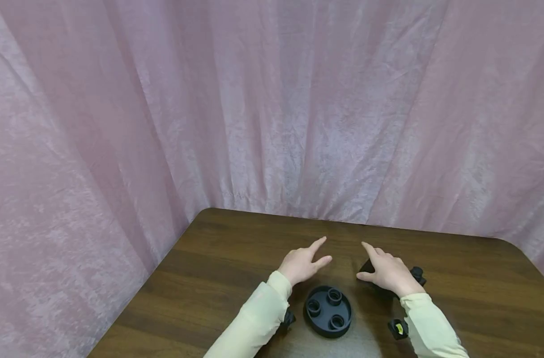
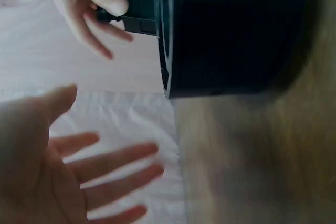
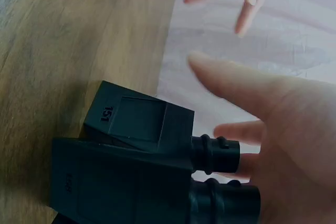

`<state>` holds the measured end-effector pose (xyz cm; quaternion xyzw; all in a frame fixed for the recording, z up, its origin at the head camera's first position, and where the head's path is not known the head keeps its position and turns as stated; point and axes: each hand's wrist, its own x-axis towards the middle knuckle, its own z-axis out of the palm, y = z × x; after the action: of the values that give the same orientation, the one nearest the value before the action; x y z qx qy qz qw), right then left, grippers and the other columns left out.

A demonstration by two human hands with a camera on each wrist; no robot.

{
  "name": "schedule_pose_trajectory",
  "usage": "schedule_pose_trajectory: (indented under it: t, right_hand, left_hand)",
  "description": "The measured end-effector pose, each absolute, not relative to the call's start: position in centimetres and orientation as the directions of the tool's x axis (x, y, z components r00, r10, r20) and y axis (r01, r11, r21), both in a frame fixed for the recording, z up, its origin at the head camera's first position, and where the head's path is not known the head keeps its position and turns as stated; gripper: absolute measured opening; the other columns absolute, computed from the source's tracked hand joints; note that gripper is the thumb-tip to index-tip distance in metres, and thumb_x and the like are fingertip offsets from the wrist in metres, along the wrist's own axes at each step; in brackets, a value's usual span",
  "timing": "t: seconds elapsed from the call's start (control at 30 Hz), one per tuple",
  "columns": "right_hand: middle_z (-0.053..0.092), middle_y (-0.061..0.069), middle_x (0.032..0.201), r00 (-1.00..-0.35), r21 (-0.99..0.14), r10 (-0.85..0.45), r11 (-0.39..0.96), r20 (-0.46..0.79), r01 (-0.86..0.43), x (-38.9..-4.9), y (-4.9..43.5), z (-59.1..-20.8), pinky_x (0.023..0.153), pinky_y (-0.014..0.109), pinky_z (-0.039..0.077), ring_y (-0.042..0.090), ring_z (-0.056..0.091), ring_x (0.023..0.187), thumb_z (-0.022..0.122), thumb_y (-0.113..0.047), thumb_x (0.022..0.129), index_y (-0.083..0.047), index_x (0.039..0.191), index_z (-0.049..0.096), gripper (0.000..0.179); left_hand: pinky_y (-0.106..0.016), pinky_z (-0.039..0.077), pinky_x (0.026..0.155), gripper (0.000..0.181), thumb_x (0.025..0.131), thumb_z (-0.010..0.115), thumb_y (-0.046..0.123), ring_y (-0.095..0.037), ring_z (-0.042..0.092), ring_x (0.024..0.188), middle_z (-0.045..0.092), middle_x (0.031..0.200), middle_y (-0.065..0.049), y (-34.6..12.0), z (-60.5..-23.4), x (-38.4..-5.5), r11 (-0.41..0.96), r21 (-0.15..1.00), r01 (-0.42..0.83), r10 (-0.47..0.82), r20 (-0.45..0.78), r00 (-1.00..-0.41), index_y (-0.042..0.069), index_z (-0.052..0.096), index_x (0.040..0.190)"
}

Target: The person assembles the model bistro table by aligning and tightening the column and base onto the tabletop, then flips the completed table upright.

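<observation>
Both hands hover over the table with fingers spread and nothing held. My left hand (image 1: 301, 263) is just behind and left of a round black tray-like base (image 1: 328, 318), which has three raised ring sockets inside its rim. Seen from the left wrist, that base (image 2: 236, 35) fills the upper right beside the open palm. Beneath my right hand (image 1: 388, 272) stand black blocks, partly hidden by it in the head view. From the right wrist they appear as a block marked 151 (image 3: 139, 119) and a nearer block (image 3: 121, 182), each with a ribbed round peg.
The brown wooden table (image 1: 236, 248) ends at a pink curtain (image 1: 272, 109) along its back. A knobbed black end (image 1: 417, 273) shows right of my right hand. Black wrist devices sit under both pale sleeves, the right device (image 1: 398, 328) bearing a yellow-green patch.
</observation>
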<state>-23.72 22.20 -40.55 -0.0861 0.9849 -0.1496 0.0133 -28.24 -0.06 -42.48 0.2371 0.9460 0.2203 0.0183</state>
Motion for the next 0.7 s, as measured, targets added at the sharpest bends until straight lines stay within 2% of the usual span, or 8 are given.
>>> schedule_pose_trajectory:
  t: [0.07, 0.13, 0.2, 0.27, 0.33, 0.4, 0.53, 0.7]
  right_hand:
    - [0.041, 0.029, 0.13, -0.986, -0.297, -0.166, 0.943, -0.023, -0.152, -23.7, 22.3, -40.5, 0.083, 0.058, 0.038, 0.047, 0.047, 0.109, 0.069, -0.039, 0.074, -0.003, 0.137, 0.029, 0.083]
    - [0.042, 0.029, 0.13, -0.987, -0.298, -0.157, 0.945, -0.037, -0.139, -23.8, 22.3, -40.5, 0.079, 0.056, 0.041, 0.045, 0.049, 0.108, 0.071, -0.032, 0.074, -0.003, 0.136, 0.03, 0.08]
    - [0.042, 0.029, 0.129, -0.988, -0.297, -0.151, 0.945, -0.04, -0.133, -23.8, 22.4, -40.5, 0.075, 0.053, 0.043, 0.044, 0.05, 0.106, 0.073, -0.026, 0.073, -0.002, 0.135, 0.031, 0.078]
    - [0.043, 0.029, 0.128, -0.988, -0.297, -0.148, 0.946, -0.039, -0.13, -23.9, 22.5, -40.5, 0.073, 0.052, 0.045, 0.043, 0.052, 0.104, 0.073, -0.021, 0.072, -0.002, 0.134, 0.032, 0.076]
    - [0.044, 0.029, 0.127, -0.988, -0.292, -0.149, 0.947, -0.033, -0.133, -23.9, 22.7, -40.6, 0.071, 0.05, 0.045, 0.043, 0.052, 0.102, 0.073, -0.016, 0.072, -0.002, 0.133, 0.034, 0.074]
    - [0.046, 0.029, 0.125, -0.989, -0.286, -0.149, 0.948, -0.021, -0.137, -23.8, 22.7, -40.6, 0.07, 0.049, 0.046, 0.043, 0.053, 0.101, 0.072, -0.011, 0.071, -0.001, 0.132, 0.036, 0.071]
    - [0.051, 0.026, 0.121, -0.989, -0.291, -0.149, 0.946, -0.004, -0.142, -23.7, 22.9, -40.8, 0.065, 0.045, 0.047, 0.04, 0.055, 0.099, 0.07, -0.006, 0.072, -0.001, 0.128, 0.041, 0.063]
    - [0.054, 0.022, 0.119, -0.99, -0.32, -0.139, 0.937, 0.033, -0.142, -23.6, 22.8, -41.3, 0.063, 0.042, 0.046, 0.037, 0.057, 0.096, 0.069, -0.007, 0.073, -0.003, 0.125, 0.045, 0.057]
  left_hand:
    - [-0.031, 0.047, 0.08, 0.055, 0.086, 0.038, 0.061, -0.013, 0.062, 0.093, 0.066, 0.106, 0.003, -0.3, -42.6, -28.0, 0.742, 0.487, 0.46, 0.51, 0.035, -0.859, 0.037, 0.032, 0.135]
    - [-0.027, 0.047, 0.078, 0.054, 0.085, 0.042, 0.06, -0.008, 0.061, 0.093, 0.065, 0.105, 0.006, -0.7, -42.9, -27.7, 0.675, 0.556, 0.485, 0.59, -0.014, -0.807, 0.037, 0.036, 0.133]
    - [-0.024, 0.045, 0.084, 0.053, 0.085, 0.046, 0.057, -0.004, 0.057, 0.101, 0.061, 0.114, 0.006, -1.1, -43.1, -27.5, 0.598, 0.612, 0.517, 0.689, -0.065, -0.721, 0.039, 0.034, 0.133]
    - [-0.025, 0.041, 0.092, 0.057, 0.085, 0.051, 0.051, -0.003, 0.049, 0.114, 0.052, 0.127, 0.004, -1.6, -43.2, -27.3, 0.523, 0.664, 0.535, 0.782, -0.122, -0.612, 0.041, 0.027, 0.135]
    - [-0.027, 0.035, 0.1, 0.066, 0.083, 0.058, 0.043, -0.005, 0.039, 0.125, 0.041, 0.138, 0.002, -2.1, -43.3, -27.1, 0.463, 0.71, 0.53, 0.845, -0.174, -0.505, 0.042, 0.02, 0.137]
    - [-0.03, 0.031, 0.104, 0.078, 0.079, 0.065, 0.038, -0.005, 0.029, 0.131, 0.032, 0.143, 0.005, -2.5, -43.2, -27.0, 0.447, 0.717, 0.535, 0.874, -0.22, -0.434, 0.043, 0.014, 0.138]
    - [-0.034, 0.029, 0.103, 0.096, 0.069, 0.075, 0.037, -0.006, 0.02, 0.133, 0.022, 0.145, 0.014, -3.0, -43.1, -26.7, 0.473, 0.655, 0.589, 0.876, -0.281, -0.392, 0.044, 0.009, 0.139]
    - [-0.031, 0.031, 0.1, 0.108, 0.062, 0.081, 0.036, -0.007, 0.024, 0.128, 0.027, 0.14, 0.012, -3.1, -43.5, -26.5, 0.459, 0.565, 0.685, 0.888, -0.276, -0.368, 0.036, 0.008, 0.142]
